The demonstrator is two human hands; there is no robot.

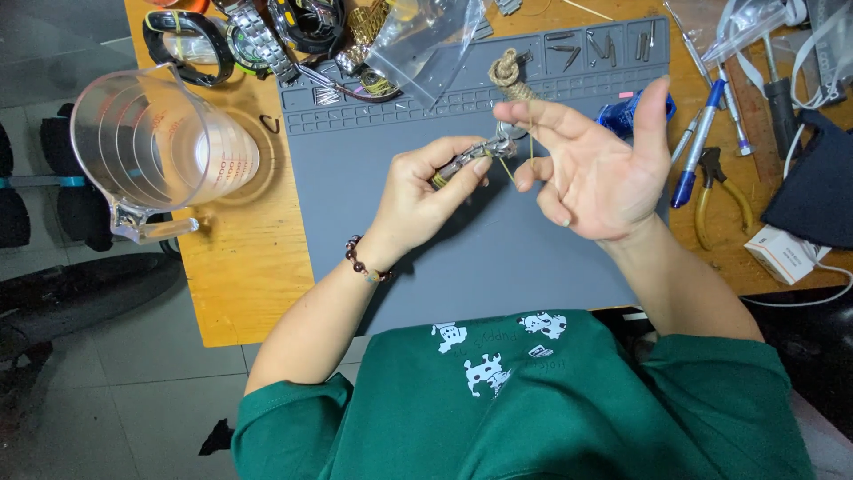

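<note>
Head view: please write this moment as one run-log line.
left hand: grips small metal tool | right hand: holds knotted twine | below: grey mat

I see my left hand (418, 200) pinching small pliers (471, 157) over the grey mat (462, 258), while my right hand (604, 169) holds a knotted twine cord (511, 76); a clear measuring jug (151, 147) stands on the tabletop (249, 267).
</note>
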